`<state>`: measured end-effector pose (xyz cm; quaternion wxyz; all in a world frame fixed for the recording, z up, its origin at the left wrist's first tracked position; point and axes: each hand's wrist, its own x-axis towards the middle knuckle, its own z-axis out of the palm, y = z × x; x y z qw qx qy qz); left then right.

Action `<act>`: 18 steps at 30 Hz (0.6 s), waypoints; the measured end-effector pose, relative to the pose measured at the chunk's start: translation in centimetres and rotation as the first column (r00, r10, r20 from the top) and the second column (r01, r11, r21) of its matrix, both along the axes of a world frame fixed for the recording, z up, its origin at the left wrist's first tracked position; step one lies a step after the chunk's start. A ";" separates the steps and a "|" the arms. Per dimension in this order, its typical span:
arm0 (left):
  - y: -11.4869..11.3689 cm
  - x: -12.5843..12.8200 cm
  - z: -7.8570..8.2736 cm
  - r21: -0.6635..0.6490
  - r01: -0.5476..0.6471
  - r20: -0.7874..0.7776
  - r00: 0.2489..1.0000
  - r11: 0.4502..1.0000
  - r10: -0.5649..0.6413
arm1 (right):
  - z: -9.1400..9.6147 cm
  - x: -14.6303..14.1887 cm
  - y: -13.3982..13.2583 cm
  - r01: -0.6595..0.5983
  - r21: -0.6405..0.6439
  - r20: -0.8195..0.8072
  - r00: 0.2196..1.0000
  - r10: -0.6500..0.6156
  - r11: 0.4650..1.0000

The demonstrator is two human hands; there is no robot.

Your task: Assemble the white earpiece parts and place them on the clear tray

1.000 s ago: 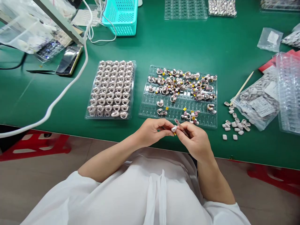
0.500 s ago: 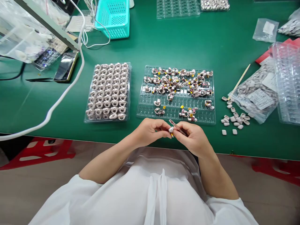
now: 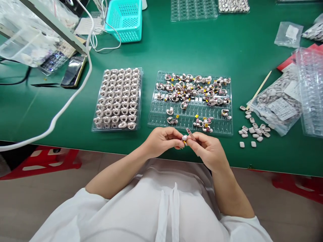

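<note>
My left hand pinches a small whitish earbud piece with a yellow tab between thumb and fingers. My right hand is closed around a slim, flat, brownish stick-like tool whose tip points up and left. Its thumb and fingertips meet the earbud piece from the right. Just beyond both hands lies a clear tray with C-shaped earbud pieces scattered in it, some showing yellow tabs and dark red parts. Left of it, a second clear tray carries tight rows of beige earbud shells.
Small beige caps lie loose at the right beside a filled plastic bag, a wooden stick and stacked clear trays. A turquoise basket stands at the back. A white cable crosses the left side near black tweezers.
The whole view has shifted slightly. Both hands keep their hold on the earbud piece and tool; the piece has turned a little between the fingers, and the tool's tip sits slightly further right.
</note>
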<state>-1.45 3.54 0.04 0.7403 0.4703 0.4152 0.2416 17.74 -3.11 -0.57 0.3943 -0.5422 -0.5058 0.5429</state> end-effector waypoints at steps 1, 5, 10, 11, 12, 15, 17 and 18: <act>0.0 0.0 -0.1 -0.032 -0.024 0.017 1.000 0.999 0.024 | 0.0 -0.1 -0.1 0.014 0.038 -0.007 1.000 -0.014 0.999; 0.3 0.0 -0.2 -0.104 -0.063 0.044 0.997 0.993 0.068 | -0.3 -0.6 -0.3 0.043 0.204 -0.020 0.999 -0.040 0.978; 0.3 0.0 0.2 -0.163 -0.050 0.072 0.995 0.985 0.063 | -0.9 -1.5 -0.6 0.095 0.407 0.094 0.985 -0.145 0.908; 0.3 -0.1 0.3 -0.178 -0.031 0.088 0.995 0.983 0.047 | -1.0 -1.5 -0.7 0.092 0.458 0.131 0.977 -0.170 0.884; 0.3 -0.1 0.4 -0.199 -0.005 0.109 0.994 0.980 0.027 | -1.3 -1.5 -0.8 0.084 0.514 0.173 0.965 -0.199 0.854; 0.2 -0.3 0.5 -0.281 0.045 0.168 0.986 0.959 0.003 | -1.9 -1.4 -1.0 0.006 0.682 0.295 0.912 -0.283 0.731; 0.3 -0.3 0.4 -0.330 0.032 0.170 0.985 0.943 0.026 | -2.1 -1.3 -1.1 -0.079 0.748 0.367 0.877 -0.312 0.659; 0.3 -0.3 0.3 -0.343 0.026 0.160 0.987 0.939 0.031 | -2.2 -1.2 -1.0 -0.117 0.766 0.398 0.859 -0.323 0.632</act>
